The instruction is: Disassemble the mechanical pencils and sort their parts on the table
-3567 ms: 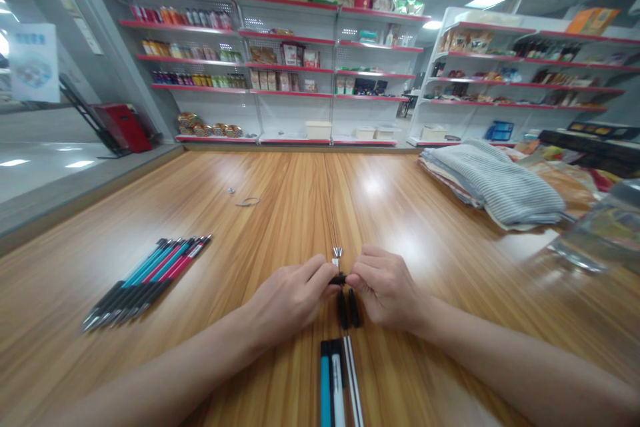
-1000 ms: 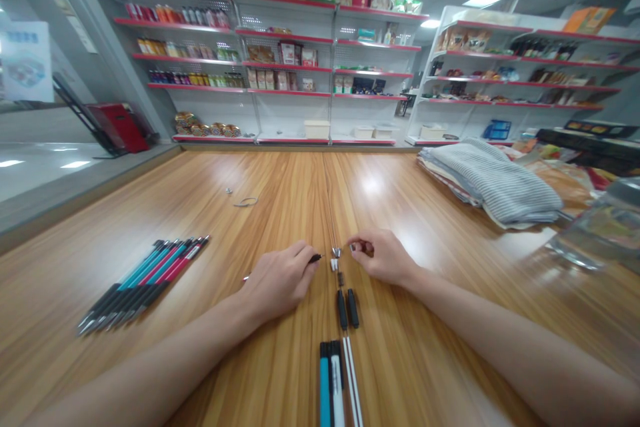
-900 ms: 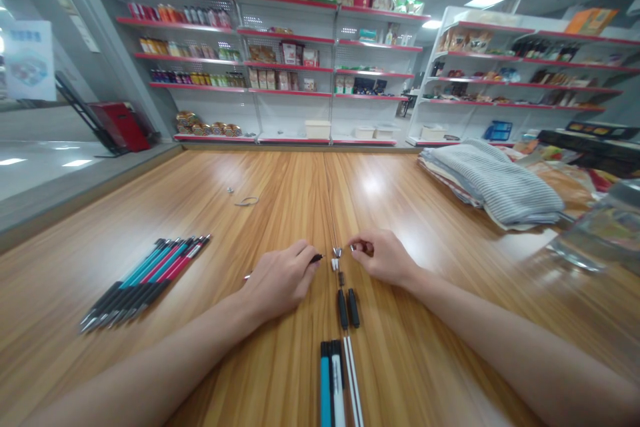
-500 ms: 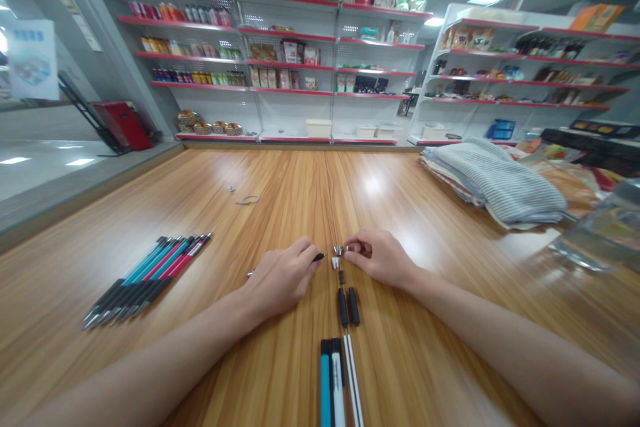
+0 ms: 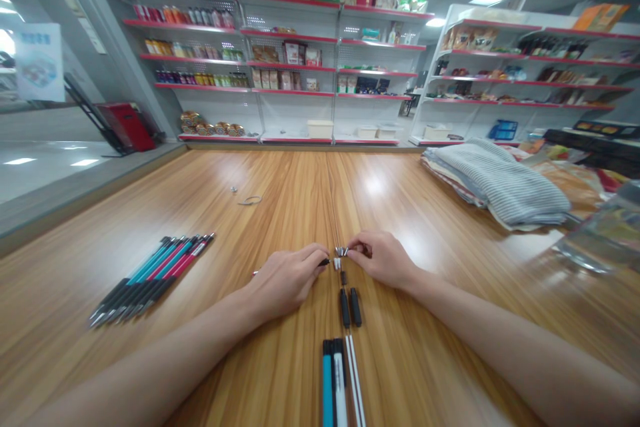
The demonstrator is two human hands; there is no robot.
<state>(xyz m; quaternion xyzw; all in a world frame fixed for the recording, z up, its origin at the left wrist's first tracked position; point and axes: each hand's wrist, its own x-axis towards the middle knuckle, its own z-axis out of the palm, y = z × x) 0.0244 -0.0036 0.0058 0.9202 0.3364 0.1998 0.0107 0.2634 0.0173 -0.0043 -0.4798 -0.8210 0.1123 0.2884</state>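
My left hand (image 5: 286, 278) is closed around a pen (image 5: 325, 262), its dark end poking out past the fingertips. Most of that pen is hidden under the palm. Opposite it, my right hand (image 5: 384, 259) pinches a small silver pen tip (image 5: 345, 251) beside other metal tips (image 5: 339, 251). Just below lie small white pieces (image 5: 337, 263) and a dark spring-like piece (image 5: 343, 277). Nearer to me are two black grips (image 5: 355, 307), two thin white refills (image 5: 353, 373), a blue pen barrel (image 5: 327, 383) and a white barrel (image 5: 339, 380).
Several assembled pens (image 5: 155, 277) lie in a row at the left. A wire ring (image 5: 250, 200) and a tiny metal bit (image 5: 233, 189) rest farther back. Folded striped cloth (image 5: 510, 180) and a clear container (image 5: 595, 233) stand at the right. Shelves line the wall beyond the table.
My right hand has brought the silver tip left and down to the other metal tips. The pen in my left hand has shifted slightly, its end less exposed.
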